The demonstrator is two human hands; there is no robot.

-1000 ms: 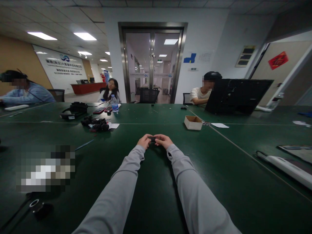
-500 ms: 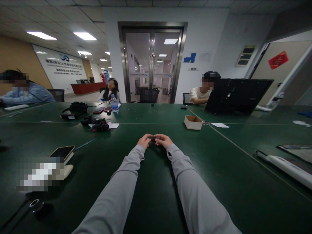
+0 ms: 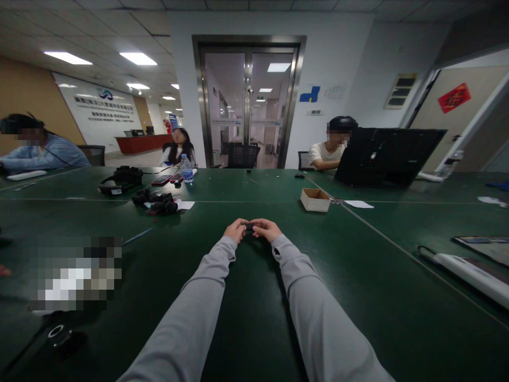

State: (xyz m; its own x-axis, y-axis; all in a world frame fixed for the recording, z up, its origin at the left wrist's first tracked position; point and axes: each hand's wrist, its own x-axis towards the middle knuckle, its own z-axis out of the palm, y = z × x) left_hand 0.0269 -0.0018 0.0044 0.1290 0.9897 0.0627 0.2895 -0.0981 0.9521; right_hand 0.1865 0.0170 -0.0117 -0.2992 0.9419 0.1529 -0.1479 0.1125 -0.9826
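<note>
Both arms in grey sleeves reach forward over the green table. A small black object, its kind too small to make out, is pinched between my two hands. My left hand grips its left end with thumb and fingers. On its other end, my right hand closes in the same way. Fingers partly cover the object, just above the tabletop.
An open cardboard box sits ahead on the right. Black straps or cables and a water bottle are ahead on the left. A monitor stands at the right; a white power strip lies nearer. Several people sit around the table.
My hands and the black object stay almost in place. At the far left edge, part of another person's hand has come into view.
</note>
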